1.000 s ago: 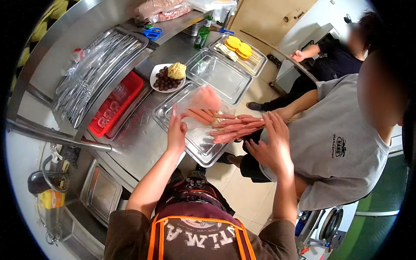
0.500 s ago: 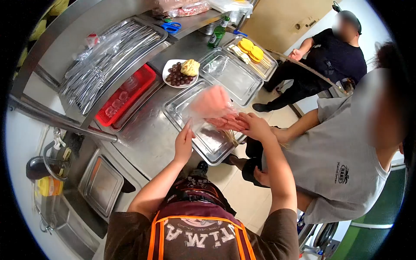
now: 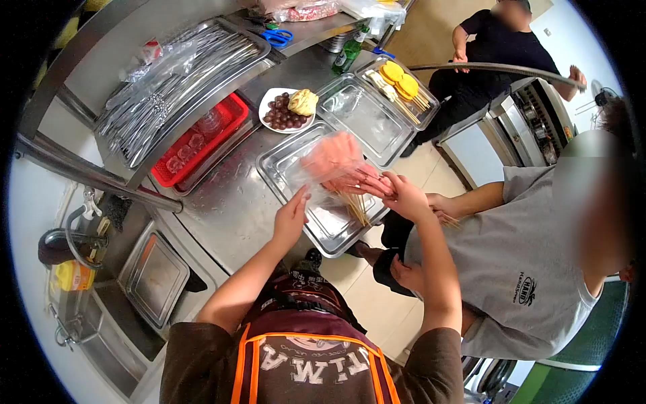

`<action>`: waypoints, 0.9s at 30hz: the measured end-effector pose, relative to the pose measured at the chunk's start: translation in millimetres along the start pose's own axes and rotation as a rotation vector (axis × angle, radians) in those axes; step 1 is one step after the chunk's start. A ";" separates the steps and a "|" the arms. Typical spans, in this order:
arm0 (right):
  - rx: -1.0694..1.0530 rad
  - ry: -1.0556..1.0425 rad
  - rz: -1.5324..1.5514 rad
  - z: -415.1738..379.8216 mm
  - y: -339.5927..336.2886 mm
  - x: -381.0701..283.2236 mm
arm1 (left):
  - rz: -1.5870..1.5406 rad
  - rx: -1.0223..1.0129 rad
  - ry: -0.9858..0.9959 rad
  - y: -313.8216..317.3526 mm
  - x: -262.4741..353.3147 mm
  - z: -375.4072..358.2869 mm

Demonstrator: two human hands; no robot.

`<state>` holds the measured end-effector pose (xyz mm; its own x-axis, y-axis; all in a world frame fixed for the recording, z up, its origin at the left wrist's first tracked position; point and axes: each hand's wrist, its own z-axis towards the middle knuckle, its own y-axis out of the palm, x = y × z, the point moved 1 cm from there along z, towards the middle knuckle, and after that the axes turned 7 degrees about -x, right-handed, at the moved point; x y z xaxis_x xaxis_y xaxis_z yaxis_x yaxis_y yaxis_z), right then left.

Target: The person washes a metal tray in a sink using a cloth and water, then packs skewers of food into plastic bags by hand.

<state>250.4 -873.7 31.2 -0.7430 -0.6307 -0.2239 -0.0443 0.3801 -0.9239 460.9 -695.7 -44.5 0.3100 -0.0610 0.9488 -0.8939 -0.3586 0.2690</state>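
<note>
Head view: the left hand (image 3: 291, 219) pinches the near edge of a clear plastic bag (image 3: 330, 165), while the right hand (image 3: 397, 194) closes on the sausage skewers (image 3: 350, 185) at its mouth — the hands are close together but not touching. Both work above the steel tray (image 3: 323, 236), whose near corner overhangs the counter edge (image 3: 222, 222). A second tray (image 3: 367, 124) lies just beyond; a plate of dark fruit (image 3: 286, 111) sits to its left. A person in a grey shirt (image 3: 531, 256) crowds the right side.
</note>
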 end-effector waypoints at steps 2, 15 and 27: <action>0.069 -0.022 -0.041 4.7 14.6 -0.1 | -0.223 0.020 -0.038 9.3 12.0 12.5; 0.286 -0.023 0.091 27.3 45.2 -50.2 | -0.148 -0.116 -0.040 47.8 -6.2 -21.3; 0.317 0.036 0.218 44.1 58.3 -67.7 | -0.273 0.119 -0.032 -2.7 -0.2 9.8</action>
<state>327.6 -838.6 -21.2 -0.7353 -0.5323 -0.4195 0.3212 0.2714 -0.9073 466.4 -703.9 -47.1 0.5455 0.0239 0.8378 -0.7326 -0.4719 0.4905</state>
